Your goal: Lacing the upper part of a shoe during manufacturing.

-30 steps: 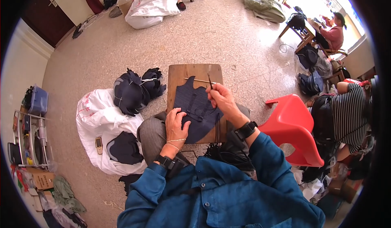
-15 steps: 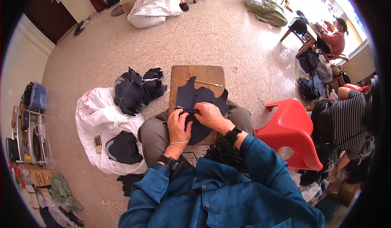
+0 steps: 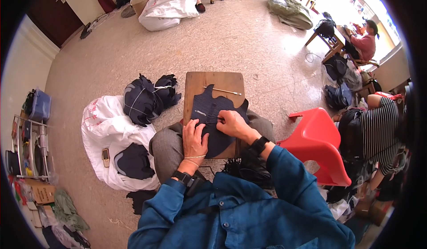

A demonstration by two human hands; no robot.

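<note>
A dark navy cloth piece [image 3: 218, 135] with a scalloped far edge lies on a small wooden stool [image 3: 229, 80] between my knees. My left hand [image 3: 193, 138] rests on the cloth's left side, fingers stretched out and pressing it down. Over the cloth's middle my right hand [image 3: 234, 124] is closed in a pinch on a thin, dark, cord-like thing [image 3: 214, 117], whose kind I cannot make out. A short whitish streak [image 3: 200, 113] shows on the cloth left of it. Beyond the cloth lies a thin pale rod [image 3: 227, 91] with a metallic look.
Left of the stool are tied bundles of dark cloth pieces [image 3: 144, 100], a white sack [image 3: 100, 120] and a mobile phone [image 3: 106, 157] on it. A red plastic stool [image 3: 313, 131] stands at right. A person in a striped top [image 3: 378, 129] bends there. Black cords [image 3: 249, 173] lie near my lap.
My right hand has moved slightly right with the thin dark thing, away from the left hand. A whitish streak now shows on the cloth. My left hand has stayed nearly in place.
</note>
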